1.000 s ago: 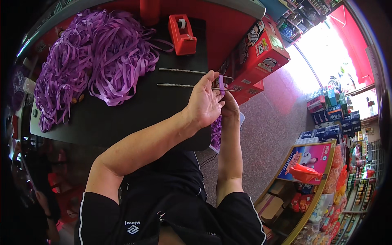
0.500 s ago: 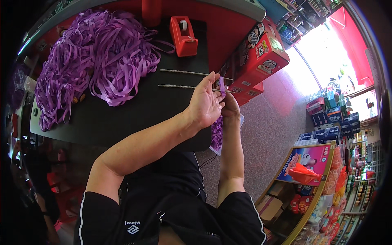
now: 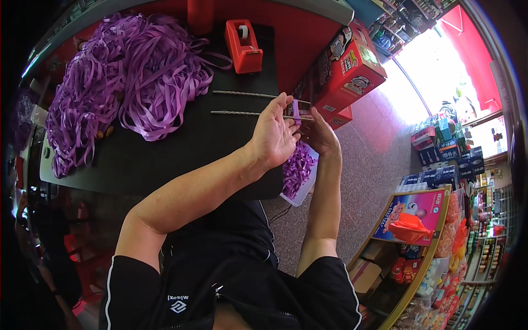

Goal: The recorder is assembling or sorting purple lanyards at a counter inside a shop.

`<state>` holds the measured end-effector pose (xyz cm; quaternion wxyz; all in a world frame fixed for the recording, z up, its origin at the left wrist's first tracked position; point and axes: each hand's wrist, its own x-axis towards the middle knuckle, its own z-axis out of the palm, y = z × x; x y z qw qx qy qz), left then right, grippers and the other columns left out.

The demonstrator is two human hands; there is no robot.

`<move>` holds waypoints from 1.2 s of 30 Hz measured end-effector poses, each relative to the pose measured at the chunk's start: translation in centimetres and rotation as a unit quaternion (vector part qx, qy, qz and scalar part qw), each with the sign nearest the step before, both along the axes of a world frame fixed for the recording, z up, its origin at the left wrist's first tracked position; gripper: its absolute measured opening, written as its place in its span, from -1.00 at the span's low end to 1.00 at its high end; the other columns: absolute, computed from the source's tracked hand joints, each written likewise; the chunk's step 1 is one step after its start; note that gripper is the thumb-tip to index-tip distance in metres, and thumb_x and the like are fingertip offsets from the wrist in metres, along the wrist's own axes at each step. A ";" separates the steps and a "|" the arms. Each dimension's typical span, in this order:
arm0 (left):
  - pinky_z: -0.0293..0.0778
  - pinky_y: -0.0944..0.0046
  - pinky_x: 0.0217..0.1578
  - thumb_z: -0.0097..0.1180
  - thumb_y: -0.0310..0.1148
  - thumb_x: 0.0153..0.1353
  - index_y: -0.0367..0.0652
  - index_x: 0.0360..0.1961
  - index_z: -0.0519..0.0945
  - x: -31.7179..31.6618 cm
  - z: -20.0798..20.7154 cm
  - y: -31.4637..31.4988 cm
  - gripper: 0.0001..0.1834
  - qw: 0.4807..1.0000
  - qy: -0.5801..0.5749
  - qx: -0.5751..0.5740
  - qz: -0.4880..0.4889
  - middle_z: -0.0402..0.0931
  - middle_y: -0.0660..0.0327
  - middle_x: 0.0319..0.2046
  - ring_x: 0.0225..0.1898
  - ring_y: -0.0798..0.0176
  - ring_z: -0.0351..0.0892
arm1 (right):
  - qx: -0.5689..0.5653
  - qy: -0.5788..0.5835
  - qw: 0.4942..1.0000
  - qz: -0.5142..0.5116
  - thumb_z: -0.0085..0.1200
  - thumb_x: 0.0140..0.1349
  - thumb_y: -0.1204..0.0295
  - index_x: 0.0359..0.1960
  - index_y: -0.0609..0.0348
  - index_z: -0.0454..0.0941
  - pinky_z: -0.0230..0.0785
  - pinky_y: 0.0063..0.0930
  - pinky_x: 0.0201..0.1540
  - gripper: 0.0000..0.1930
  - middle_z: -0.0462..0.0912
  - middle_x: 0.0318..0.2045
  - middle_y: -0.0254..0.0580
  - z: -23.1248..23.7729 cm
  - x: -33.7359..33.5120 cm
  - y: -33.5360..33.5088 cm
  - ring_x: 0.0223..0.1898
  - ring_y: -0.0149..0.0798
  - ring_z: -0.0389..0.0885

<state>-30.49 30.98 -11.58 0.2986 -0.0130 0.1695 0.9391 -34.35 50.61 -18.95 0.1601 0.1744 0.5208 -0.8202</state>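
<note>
Two thin twisted metal rods [image 3: 236, 113] stick out past the right edge of the black table. A purple ribbon [image 3: 296, 112] is looped across them near their right ends. On the left of this loop is my left hand [image 3: 273, 137], palm showing, its fingers stretched out and close to the ribbon. My right hand [image 3: 323, 136] stands at the rod tips, fingers apart and partly hidden by shadow. Any touch between its fingertips and the ribbon cannot be made out. Below my hands, a pale bin [image 3: 297, 202] holds a heap of short purple ribbon pieces [image 3: 297, 171].
A large tangle of purple ribbon [image 3: 165, 77] covers the left of the black table [image 3: 165, 165]. At the back stands a red tape dispenser [image 3: 244, 49]. Red cartons [image 3: 352, 66] are stacked beyond the rods. A display shelf [image 3: 412, 220] is at right.
My right hand has moved right, out from behind my left hand, and more of the bin of purple pieces shows. My left hand has barely moved.
</note>
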 end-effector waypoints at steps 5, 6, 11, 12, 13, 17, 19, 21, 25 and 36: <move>-0.59 -0.02 0.36 -0.10 0.16 0.25 0.03 0.35 0.01 0.0 0.0 0.0 -0.23 1.000 0.007 0.013 -0.001 -0.32 -0.29 0.36 0.43 -0.15 -0.42 | -0.027 0.021 0.999 0.030 0.11 0.23 0.08 -0.34 0.11 0.62 0.31 -0.53 -0.37 -0.67 0.61 -0.46 -0.32 0.7 0.2 0.5 -0.43 -0.43 0.50; -0.58 -0.02 0.36 -0.09 0.16 0.24 0.02 0.34 0.02 0.0 0.0 0.0 -0.23 1.000 0.007 0.016 -0.003 -0.29 -0.28 0.36 0.43 -0.14 -0.40 | -0.029 0.030 0.998 0.038 0.13 0.23 0.12 -0.34 0.11 0.62 0.31 -0.53 -0.38 -0.70 0.61 -0.47 -0.32 0.7 0.2 0.5 -0.43 -0.44 0.49; -0.56 -0.01 0.37 -0.09 0.19 0.22 -0.06 0.31 0.06 -0.4 -0.7 -0.2 -0.21 0.999 0.018 0.021 -0.022 -0.22 -0.26 0.35 0.43 -0.12 -0.35 | -0.003 0.071 0.997 0.031 0.17 0.18 0.32 -0.32 0.15 0.62 0.34 -0.52 -0.40 -0.83 0.63 -0.43 -0.28 1.4 -0.3 0.3 -0.45 -0.38 0.53; -0.57 -0.01 0.37 -0.08 0.19 0.22 -0.07 0.31 0.05 -0.4 -0.8 -0.2 -0.20 1.000 0.014 0.015 -0.022 -0.24 -0.27 0.35 0.43 -0.13 -0.36 | -0.014 0.074 0.996 0.038 0.18 0.17 0.35 -0.32 0.15 0.62 0.36 -0.51 -0.39 -0.85 0.64 -0.41 -0.26 1.3 -0.4 0.5 -0.44 -0.36 0.55; -0.57 -0.01 0.37 -0.07 0.19 0.21 -0.09 0.31 0.04 -0.4 -0.7 -0.2 -0.18 1.000 0.009 0.010 -0.022 -0.27 -0.28 0.36 0.43 -0.14 -0.38 | -0.023 0.060 0.997 0.041 0.16 0.17 0.36 -0.29 0.17 0.61 0.40 -0.47 -0.36 -0.84 0.64 -0.38 -0.23 0.9 -0.6 0.6 -0.40 -0.33 0.57; -0.59 -0.01 0.36 -0.04 0.19 0.20 -0.09 0.33 -0.02 -0.2 -0.2 0.2 -0.14 0.999 -0.036 -0.010 0.006 -0.36 -0.32 0.37 0.44 -0.16 -0.45 | -0.117 0.061 0.985 0.112 0.10 0.17 0.39 -0.16 0.24 0.57 0.50 -0.32 -0.21 -0.76 0.65 -0.26 -0.13 -2.2 -1.3 0.7 -0.28 -0.21 0.64; -0.60 -0.01 0.36 -0.03 0.19 0.20 -0.08 0.34 -0.05 -0.1 -0.1 0.1 -0.13 0.999 -0.033 -0.009 0.007 -0.41 -0.34 0.37 0.44 -0.17 -0.48 | -0.174 0.065 0.972 0.142 0.03 0.18 0.41 -0.06 0.30 0.51 0.54 -0.24 -0.14 -0.68 0.64 -0.20 -0.07 -3.2 -1.4 -0.1 -0.25 -0.15 0.66; -0.60 -0.01 0.36 -0.03 0.18 0.20 -0.08 0.35 -0.07 -0.3 -0.3 -0.2 -0.12 0.999 -0.028 -0.009 0.012 -0.44 -0.34 0.37 0.44 -0.17 -0.50 | -0.232 0.068 0.964 0.110 0.04 0.17 0.43 -0.08 0.29 0.52 0.55 -0.26 -0.14 -0.70 0.63 -0.20 -0.06 -3.7 -1.1 -2.0 -0.25 -0.15 0.66; -0.57 -0.02 0.37 -0.04 0.18 0.21 -0.07 0.35 -0.06 -0.2 -0.3 0.0 -0.13 1.000 -0.022 -0.004 0.013 -0.45 -0.34 0.37 0.44 -0.18 -0.50 | -0.307 0.050 0.946 0.088 0.05 0.16 0.48 -0.12 0.21 0.53 0.57 -0.32 -0.16 -0.76 0.64 -0.24 -0.08 -5.4 -2.0 -2.9 -0.26 -0.18 0.66; -0.55 -0.04 0.37 -0.05 0.17 0.21 -0.06 0.34 -0.04 -0.3 -0.7 -0.2 -0.16 1.000 -0.007 0.000 0.019 -0.44 -0.34 0.36 0.44 -0.20 -0.46 | -0.425 0.042 0.901 0.069 0.02 0.28 0.38 -0.25 0.11 0.52 0.55 -0.43 -0.28 -0.89 0.62 -0.34 -0.28 -4.4 -1.0 -6.0 -0.30 -0.31 0.63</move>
